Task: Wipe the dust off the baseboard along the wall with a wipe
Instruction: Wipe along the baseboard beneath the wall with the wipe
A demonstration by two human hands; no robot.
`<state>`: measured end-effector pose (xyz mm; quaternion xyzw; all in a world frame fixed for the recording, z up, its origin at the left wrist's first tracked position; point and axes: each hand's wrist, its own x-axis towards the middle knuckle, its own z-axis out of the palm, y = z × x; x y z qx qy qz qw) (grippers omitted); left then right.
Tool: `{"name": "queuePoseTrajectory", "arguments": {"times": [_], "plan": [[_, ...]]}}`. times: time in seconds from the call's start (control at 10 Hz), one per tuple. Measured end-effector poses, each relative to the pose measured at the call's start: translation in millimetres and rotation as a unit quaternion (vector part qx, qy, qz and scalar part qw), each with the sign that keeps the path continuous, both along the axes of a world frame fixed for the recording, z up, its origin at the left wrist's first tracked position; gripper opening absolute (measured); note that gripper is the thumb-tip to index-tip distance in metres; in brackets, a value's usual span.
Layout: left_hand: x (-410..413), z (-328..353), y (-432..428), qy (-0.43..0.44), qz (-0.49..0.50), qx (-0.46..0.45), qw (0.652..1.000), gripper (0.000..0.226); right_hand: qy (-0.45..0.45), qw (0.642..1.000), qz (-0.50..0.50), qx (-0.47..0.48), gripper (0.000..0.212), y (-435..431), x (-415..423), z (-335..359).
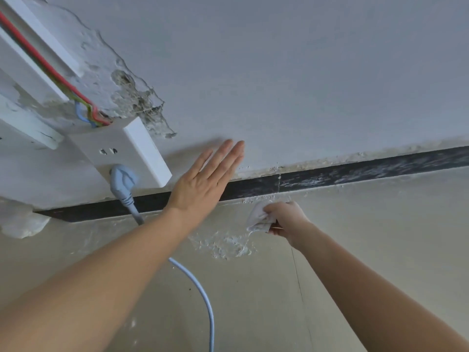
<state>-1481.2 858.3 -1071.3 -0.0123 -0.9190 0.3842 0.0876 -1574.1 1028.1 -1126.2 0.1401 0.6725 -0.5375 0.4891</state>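
- Head view: the right hand [286, 219] is closed tight around a scrunched white wipe [260, 219]. The wipe sits low, near the floor [380, 250], just below the dark baseboard [355, 171]. I cannot tell if it touches the baseboard.
- The left hand [203, 184] is open and flat, holding nothing. It seems to lean on the wall [304, 72], with its palm over the baseboard.
- The baseboard looks dusty and streaky white to the right. That part seems not clean yet.
- The wipe is balled up small. It could miss spots or just push the dust along.
- White crumbs [223, 245] lie on the floor close to the wipe. The wipe could pick them up and smear them on the dark strip.
- A blue plug [123, 181] sits in a white socket box [124, 153] just left of the left hand. Its cable [200, 295] runs down over the floor. An arm could bump it or pull it loose.
- Bare coloured wires [86, 107] go in at the top of the box. A wet wipe near there would be dangerous.
- The wall paint [121, 80] is peeling by the box. Leaning hard could knock more bits down.
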Motion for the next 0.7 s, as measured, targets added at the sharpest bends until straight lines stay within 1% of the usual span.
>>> {"name": "queuePoseTrajectory", "arguments": {"times": [0.1, 0.2, 0.3, 0.4, 0.5, 0.6, 0.7], "plan": [[-7, -6, -8, 0.034, 0.013, 0.004, 0.999, 0.061, -0.059, 0.997, -0.042, -0.036, 0.008, -20, 10, -18], [-11, -17, -9, 0.070, 0.005, 0.047, 0.996, 0.062, -0.125, 0.984, -0.096, -0.085, 0.030, -48, 21, -38], [-10, -21, -9, 0.077, -0.005, 0.046, 0.996, 0.060, -0.179, 0.964, -0.146, -0.131, 0.042, -73, 31, -48], [-9, -22, -11, 0.093, -0.019, 0.064, 0.993, 0.058, -0.158, 0.963, -0.174, -0.129, 0.047, -85, 26, -49], [-10, -22, -12, 0.101, -0.033, 0.072, 0.992, 0.059, -0.119, 0.966, -0.190, -0.126, 0.046, -84, 10, -41], [-10, -22, -13, 0.102, -0.032, 0.080, 0.991, 0.062, -0.109, 0.963, -0.221, -0.107, 0.046, -69, -12, -44], [-10, -22, -15, 0.103, -0.041, 0.078, 0.991, 0.064, -0.119, 0.942, -0.298, -0.096, 0.039, -33, -31, -36]]}}
